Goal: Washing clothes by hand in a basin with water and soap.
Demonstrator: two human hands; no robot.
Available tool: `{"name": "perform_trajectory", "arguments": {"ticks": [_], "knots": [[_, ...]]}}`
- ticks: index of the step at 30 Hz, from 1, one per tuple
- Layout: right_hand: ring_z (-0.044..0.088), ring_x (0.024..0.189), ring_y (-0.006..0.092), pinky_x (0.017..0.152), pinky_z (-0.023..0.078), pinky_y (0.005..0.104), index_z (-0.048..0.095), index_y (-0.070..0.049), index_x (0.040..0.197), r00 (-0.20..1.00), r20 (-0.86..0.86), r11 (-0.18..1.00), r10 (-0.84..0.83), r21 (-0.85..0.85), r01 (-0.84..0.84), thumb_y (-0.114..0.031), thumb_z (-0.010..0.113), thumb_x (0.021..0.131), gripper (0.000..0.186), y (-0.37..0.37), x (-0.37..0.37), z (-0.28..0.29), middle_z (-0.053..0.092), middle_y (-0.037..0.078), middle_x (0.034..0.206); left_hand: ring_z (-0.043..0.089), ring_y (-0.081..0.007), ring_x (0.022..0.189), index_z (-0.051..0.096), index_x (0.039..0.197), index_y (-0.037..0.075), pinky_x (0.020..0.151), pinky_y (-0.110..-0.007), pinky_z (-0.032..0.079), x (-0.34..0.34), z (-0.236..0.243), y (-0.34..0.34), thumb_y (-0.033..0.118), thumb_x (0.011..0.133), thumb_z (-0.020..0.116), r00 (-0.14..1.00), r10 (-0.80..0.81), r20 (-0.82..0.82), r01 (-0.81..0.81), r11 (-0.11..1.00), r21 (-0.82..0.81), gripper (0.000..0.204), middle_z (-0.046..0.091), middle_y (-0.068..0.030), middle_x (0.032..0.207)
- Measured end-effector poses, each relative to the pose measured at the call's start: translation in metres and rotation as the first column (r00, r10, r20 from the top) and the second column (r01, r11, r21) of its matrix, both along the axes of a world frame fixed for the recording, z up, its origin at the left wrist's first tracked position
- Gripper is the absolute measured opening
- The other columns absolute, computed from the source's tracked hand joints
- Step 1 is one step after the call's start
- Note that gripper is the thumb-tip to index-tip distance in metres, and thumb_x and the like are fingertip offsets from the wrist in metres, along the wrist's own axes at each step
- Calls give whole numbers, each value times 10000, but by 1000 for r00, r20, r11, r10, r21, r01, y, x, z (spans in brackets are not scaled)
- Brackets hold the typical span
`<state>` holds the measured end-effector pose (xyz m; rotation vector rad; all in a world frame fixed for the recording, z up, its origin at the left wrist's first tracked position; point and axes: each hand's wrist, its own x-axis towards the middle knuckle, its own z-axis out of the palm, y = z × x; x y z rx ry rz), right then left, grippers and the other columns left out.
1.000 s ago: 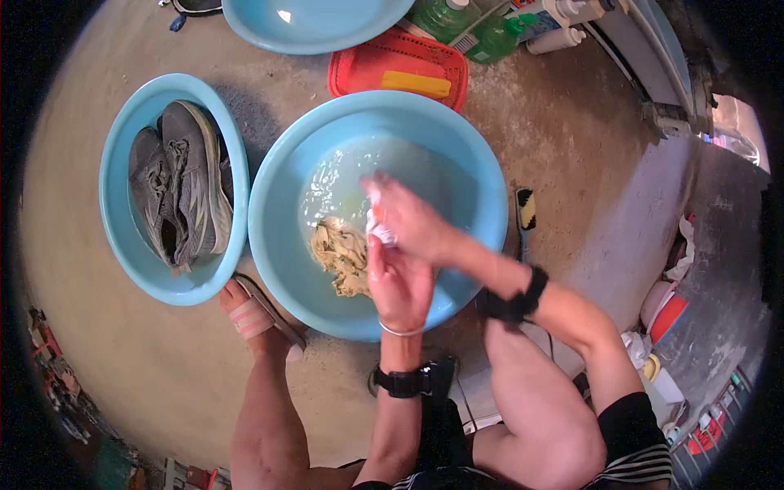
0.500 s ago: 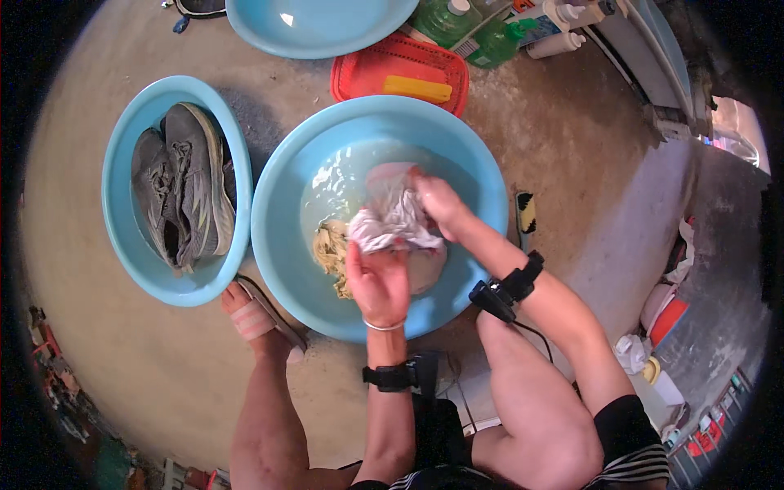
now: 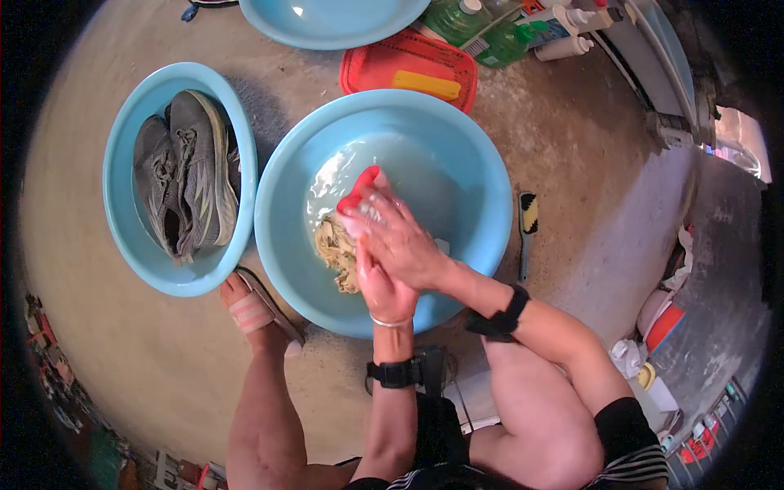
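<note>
In front of me stands a round blue basin with cloudy water in it. Above the water, a wet cloth, white with red parts, is squeezed between my two hands. My left hand supports it from below, palm up. My right hand presses down over it from the right, covering most of the cloth and some of the left fingers. A crumpled beige cloth lies in the water left of my hands.
An oval blue basin on the left holds grey sneakers. Beyond the round basin are a red plastic basket with a yellow bar, another blue basin and several bottles. A scrub brush lies at right.
My right hand has come down and left onto my left hand. The cloth, spread out before, is now bunched between them, with its red part showing.
</note>
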<state>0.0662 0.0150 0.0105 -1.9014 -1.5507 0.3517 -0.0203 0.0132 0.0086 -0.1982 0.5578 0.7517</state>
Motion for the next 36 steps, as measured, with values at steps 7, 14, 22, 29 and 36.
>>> {"name": "perform_trajectory", "arguments": {"ticks": [7,14,22,29,36], "knots": [[614,846,353,747,486,408,599,13,990,716,-499,738,-488,-674,34,-260,476,880,319,-19,47,-63,629,188,936,489,-248,1120,394,1287,23,954,-406,383,3,-5,-25,283,964,347,996,-52,-73,46,996,-75,417,480,-117,1272],[586,956,222,856,457,363,554,4,1065,-415,-800,753,-434,-575,320,-229,422,922,303,-26,77,-27,604,118,1051,477,-287,1153,353,1332,63,940,-454,425,-24,-32,-9,314,960,354,910,-153,-386,146,988,-47,449,447,-121,1312],[581,960,191,866,454,335,562,-20,1072,-239,-860,814,-451,-506,284,-342,436,935,371,-35,72,17,609,79,1056,450,-290,1185,347,1335,57,961,-457,404,-5,-25,-6,500,926,313,992,-38,-117,22,991,-135,605,430,-120,1328],[574,988,272,885,431,342,534,13,1125,996,-86,991,-31,-131,20,-324,489,894,411,-27,15,-12,591,189,1059,526,-248,1074,398,1294,77,928,-387,423,26,-23,-9,511,937,256,986,-71,-152,60,995,-76,580,508,-84,1238],[575,934,179,841,438,304,555,13,1112,132,-728,738,-672,-644,202,-191,505,876,316,-32,59,-38,616,104,1016,368,-77,374,560,912,125,342,-248,293,33,7,-11,557,919,301,780,-442,-443,447,889,-100,504,466,64,535]]}}
